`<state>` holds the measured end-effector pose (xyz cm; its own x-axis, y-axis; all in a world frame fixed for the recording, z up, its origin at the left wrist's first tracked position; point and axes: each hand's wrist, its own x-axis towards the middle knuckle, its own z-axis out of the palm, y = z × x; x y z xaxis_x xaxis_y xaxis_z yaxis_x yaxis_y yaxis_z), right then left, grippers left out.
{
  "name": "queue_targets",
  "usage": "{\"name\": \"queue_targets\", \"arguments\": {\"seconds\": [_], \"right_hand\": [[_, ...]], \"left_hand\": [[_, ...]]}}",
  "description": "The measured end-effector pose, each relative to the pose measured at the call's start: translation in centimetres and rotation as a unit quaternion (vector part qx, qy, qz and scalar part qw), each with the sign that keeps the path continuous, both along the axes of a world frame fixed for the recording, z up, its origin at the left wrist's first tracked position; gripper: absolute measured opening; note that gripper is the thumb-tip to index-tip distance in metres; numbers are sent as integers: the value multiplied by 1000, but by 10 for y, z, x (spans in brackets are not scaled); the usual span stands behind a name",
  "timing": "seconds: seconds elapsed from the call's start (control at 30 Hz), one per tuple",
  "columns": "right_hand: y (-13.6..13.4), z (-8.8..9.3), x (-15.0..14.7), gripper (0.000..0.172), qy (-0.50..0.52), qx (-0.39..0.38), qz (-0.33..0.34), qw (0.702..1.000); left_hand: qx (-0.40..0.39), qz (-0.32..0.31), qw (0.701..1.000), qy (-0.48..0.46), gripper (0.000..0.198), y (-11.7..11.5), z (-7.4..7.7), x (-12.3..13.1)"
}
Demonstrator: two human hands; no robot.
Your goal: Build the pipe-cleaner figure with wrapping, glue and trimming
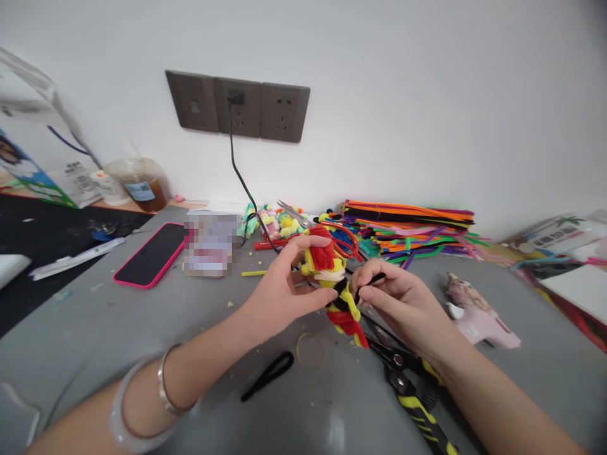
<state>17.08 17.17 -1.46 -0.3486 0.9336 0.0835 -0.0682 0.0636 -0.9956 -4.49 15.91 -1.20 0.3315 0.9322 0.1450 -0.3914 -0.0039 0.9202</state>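
Observation:
A small pipe-cleaner figure (324,256) in red, yellow and black is held up over the grey tabletop. My left hand (289,284) grips it from the left, thumb on its middle and fingers behind its head. At its right side, my right hand (393,297) pinches a black pipe cleaner (377,279) between thumb and fingers, close to the figure's body. Whether that strand is fixed to the figure cannot be made out. Below the hands lie a bent black pipe cleaner (268,376) and black-and-yellow pliers (403,379).
Bundled colourful pipe cleaners (408,221) lie along the wall beside scissors (294,213). A pink glue gun (484,316) rests at right. On the left are a pink-cased phone (152,256) and a cup of brown drink (142,184). A black cord (239,167) hangs from the wall socket.

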Motion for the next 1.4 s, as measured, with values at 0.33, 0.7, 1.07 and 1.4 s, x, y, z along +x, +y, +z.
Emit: {"name": "queue_targets", "arguments": {"seconds": [0.33,0.7,1.07,1.4], "right_hand": [[2,-1,0,23,4,-6,9,1000],[1,3,-6,31,-9,30,-27,999],[-2,6,-10,30,-34,78,-30,996],[-1,10,-9,33,-60,104,-33,992]], "left_hand": [[-6,1,1000,-13,49,0,1,0],[-9,1,1000,-10,50,-1,0,1],[-12,3,1000,-17,50,0,1,0],[-20,9,999,-28,50,2,-1,0]]}}
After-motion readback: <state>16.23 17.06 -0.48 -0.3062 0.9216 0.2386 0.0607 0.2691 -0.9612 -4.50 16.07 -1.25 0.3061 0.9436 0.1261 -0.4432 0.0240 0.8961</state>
